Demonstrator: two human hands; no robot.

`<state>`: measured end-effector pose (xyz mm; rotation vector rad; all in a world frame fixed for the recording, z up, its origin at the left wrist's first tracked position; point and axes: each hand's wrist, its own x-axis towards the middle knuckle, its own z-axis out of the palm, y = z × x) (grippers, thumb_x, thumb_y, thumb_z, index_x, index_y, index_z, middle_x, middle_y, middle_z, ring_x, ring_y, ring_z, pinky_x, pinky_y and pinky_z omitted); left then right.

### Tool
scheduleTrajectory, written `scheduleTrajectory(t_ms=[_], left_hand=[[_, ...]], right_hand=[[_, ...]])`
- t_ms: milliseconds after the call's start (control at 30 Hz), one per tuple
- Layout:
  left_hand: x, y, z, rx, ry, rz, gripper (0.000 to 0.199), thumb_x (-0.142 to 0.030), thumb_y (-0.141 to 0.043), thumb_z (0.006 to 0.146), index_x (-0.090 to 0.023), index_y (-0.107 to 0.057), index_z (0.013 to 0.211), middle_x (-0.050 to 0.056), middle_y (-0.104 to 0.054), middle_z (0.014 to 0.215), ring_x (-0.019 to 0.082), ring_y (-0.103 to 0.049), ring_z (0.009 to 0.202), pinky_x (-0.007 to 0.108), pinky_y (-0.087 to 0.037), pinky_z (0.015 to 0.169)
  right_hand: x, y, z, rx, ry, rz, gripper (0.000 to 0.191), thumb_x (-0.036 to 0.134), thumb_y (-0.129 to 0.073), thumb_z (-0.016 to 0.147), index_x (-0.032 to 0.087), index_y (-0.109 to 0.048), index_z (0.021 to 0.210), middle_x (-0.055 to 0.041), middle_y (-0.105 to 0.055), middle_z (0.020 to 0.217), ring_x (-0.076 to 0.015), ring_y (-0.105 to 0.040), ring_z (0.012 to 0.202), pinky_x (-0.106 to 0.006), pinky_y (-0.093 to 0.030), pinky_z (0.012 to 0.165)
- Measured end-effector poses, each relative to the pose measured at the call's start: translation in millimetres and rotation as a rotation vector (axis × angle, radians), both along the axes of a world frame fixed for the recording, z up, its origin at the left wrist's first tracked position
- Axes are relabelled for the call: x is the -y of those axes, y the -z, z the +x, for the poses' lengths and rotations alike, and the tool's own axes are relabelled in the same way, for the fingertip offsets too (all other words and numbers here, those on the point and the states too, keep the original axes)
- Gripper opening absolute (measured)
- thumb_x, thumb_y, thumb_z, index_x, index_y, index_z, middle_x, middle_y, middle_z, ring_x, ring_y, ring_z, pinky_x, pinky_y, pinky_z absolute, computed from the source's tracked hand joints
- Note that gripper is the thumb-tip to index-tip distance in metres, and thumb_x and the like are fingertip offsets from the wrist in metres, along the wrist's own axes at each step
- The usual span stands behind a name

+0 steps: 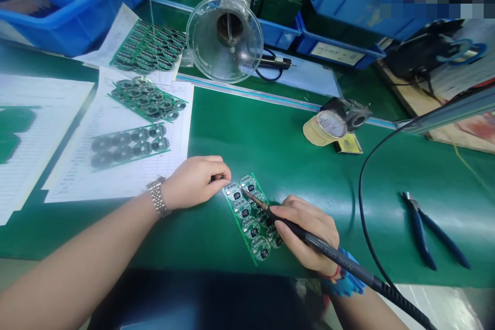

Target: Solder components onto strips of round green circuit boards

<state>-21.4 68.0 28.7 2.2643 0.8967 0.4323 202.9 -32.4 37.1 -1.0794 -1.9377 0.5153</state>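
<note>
A panel of round green circuit boards [252, 228] lies on the green mat in front of me. My right hand [307, 232] grips a black soldering iron [328, 251] like a pen. The iron's tip points at the panel's upper end, among the small parts there. At the panel's top left corner is my left hand [199, 180], its thumb and forefinger pinched together. What sits between those fingertips is too small to make out. A metal watch is on the left wrist, and a blue band on the right.
Further circuit board panels [149, 98] lie on printed sheets [77, 180] at the left. A clear extraction funnel [224, 38] hangs over the back. Blue-handled cutters [419, 232], a yellowish round container [324, 128] and the iron's cable [361, 191] are to the right. Blue bins [77, 23] line the rear.
</note>
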Motion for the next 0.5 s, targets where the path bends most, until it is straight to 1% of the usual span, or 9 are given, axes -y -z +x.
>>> scheduleTrajectory(t_ms=[500], left_hand=[[0.8, 0.8, 3.8, -0.041, 0.001, 0.022, 0.013, -0.019, -0.051, 0.081, -0.018, -0.06, 0.071, -0.002, -0.055, 0.07, 0.009, -0.048, 0.06, 0.021, -0.035, 0.056]], right_hand=[[-0.5, 2.3, 1.0, 0.009, -0.004, -0.001, 0.024, 0.006, -0.053, 0.074, 0.015, -0.063, 0.094, -0.002, -0.053, 0.057, -0.0141, -0.051, 0.052, -0.029, -0.044, 0.049]])
